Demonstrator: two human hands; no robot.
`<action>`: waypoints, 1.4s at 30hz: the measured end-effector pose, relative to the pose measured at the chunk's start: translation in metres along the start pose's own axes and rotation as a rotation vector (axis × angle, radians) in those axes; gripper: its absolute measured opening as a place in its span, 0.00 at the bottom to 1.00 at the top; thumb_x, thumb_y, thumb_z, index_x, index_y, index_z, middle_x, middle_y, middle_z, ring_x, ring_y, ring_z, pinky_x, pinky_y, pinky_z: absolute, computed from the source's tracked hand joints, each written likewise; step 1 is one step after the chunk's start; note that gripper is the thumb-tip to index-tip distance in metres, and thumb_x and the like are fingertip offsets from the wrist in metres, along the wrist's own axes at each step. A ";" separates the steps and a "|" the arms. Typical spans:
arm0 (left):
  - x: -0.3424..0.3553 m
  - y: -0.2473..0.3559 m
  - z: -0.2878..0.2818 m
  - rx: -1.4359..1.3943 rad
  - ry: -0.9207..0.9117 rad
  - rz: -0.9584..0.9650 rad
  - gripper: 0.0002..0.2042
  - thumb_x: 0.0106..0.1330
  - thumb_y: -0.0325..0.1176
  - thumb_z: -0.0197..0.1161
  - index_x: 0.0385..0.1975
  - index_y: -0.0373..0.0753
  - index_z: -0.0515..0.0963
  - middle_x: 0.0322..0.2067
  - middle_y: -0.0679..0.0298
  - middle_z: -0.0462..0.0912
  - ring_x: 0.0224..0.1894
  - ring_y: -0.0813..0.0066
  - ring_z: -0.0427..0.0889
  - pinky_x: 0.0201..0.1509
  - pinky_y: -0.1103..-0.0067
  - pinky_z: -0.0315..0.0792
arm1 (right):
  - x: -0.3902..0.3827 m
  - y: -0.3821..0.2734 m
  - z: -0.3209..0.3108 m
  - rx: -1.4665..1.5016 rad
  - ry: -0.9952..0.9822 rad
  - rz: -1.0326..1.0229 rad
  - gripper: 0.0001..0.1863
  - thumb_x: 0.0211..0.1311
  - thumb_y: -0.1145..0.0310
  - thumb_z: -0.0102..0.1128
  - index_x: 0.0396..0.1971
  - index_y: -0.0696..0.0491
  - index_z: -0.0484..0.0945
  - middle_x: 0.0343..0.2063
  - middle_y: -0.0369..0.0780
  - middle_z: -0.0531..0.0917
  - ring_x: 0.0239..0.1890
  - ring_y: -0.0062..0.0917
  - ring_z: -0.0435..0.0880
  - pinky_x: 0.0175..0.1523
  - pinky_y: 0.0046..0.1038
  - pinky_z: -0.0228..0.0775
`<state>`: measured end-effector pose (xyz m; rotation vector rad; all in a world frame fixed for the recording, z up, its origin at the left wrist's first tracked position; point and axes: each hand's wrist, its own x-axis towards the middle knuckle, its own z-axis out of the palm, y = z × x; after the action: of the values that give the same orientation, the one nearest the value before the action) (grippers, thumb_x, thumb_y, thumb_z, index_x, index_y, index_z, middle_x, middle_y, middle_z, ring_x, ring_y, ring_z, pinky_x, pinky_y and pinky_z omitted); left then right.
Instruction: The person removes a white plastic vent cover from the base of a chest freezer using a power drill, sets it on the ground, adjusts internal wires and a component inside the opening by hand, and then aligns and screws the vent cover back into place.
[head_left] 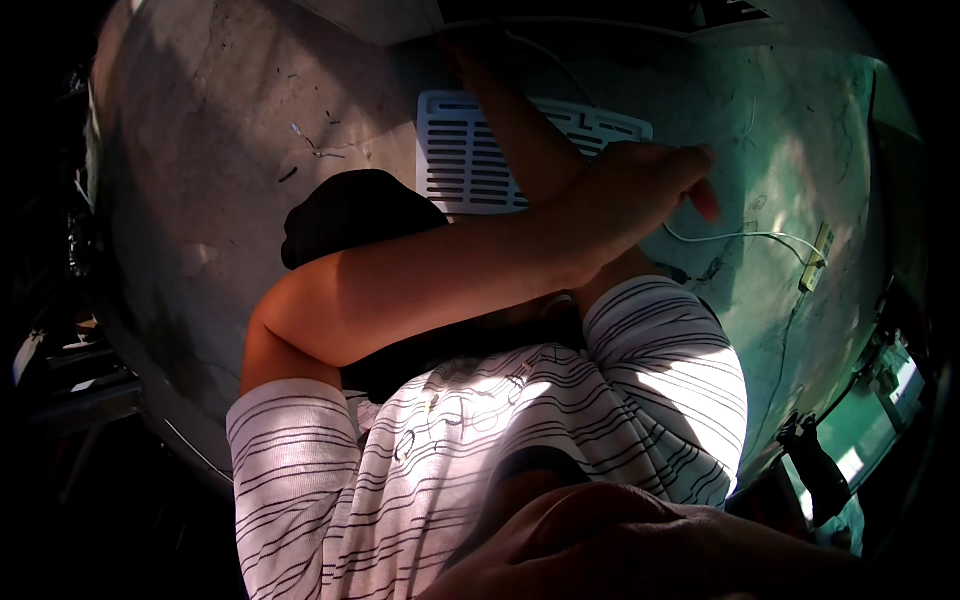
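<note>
My left forearm crosses in front of me to the right, over my right arm. At its end my left hand hangs with bent fingers, loosely apart, and I see nothing in them; a fingertip is slightly blurred. Beneath the crossed arms lies a white slotted plastic panel, partly covered by my right forearm. My right arm reaches away from me past this panel. Deep shadow at the top swallows my right hand, near the lower edge of a dark object, so its fingers and anything in them cannot be made out.
On the concrete floor at the left lie small scraps. A pale power strip with a white cable rests at the right. My dark-clothed knee is beside the panel. A pale flat surface borders the top.
</note>
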<state>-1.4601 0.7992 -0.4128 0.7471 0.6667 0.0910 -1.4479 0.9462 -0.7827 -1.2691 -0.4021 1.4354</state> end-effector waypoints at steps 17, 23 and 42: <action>-0.003 -0.003 0.005 -0.028 0.017 -0.063 0.21 0.67 0.50 0.52 0.22 0.38 0.76 0.14 0.76 0.58 0.21 0.84 0.56 0.30 0.85 0.55 | 0.010 -0.007 -0.017 0.513 0.108 -0.007 0.06 0.62 0.66 0.58 0.34 0.51 0.78 0.24 0.36 0.79 0.25 0.20 0.78 0.32 0.21 0.74; -0.001 -0.007 0.005 -0.006 0.041 -0.073 0.20 0.67 0.50 0.52 0.22 0.39 0.76 0.14 0.76 0.57 0.22 0.84 0.55 0.31 0.85 0.55 | -0.017 -0.030 -0.036 1.152 0.111 0.079 0.06 0.62 0.67 0.57 0.36 0.51 0.77 0.26 0.37 0.80 0.27 0.21 0.79 0.33 0.21 0.75; 0.005 -0.016 0.012 -0.055 -0.023 -0.063 0.20 0.68 0.49 0.51 0.22 0.40 0.75 0.14 0.77 0.57 0.21 0.85 0.56 0.29 0.85 0.55 | 0.014 -0.010 -0.087 0.340 0.227 -0.248 0.16 0.66 0.61 0.47 0.48 0.53 0.74 0.44 0.41 0.79 0.44 0.32 0.79 0.49 0.36 0.73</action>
<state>-1.4513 0.7815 -0.4193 0.6730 0.6625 0.0430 -1.3670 0.9270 -0.8125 -1.0502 -0.1465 1.0817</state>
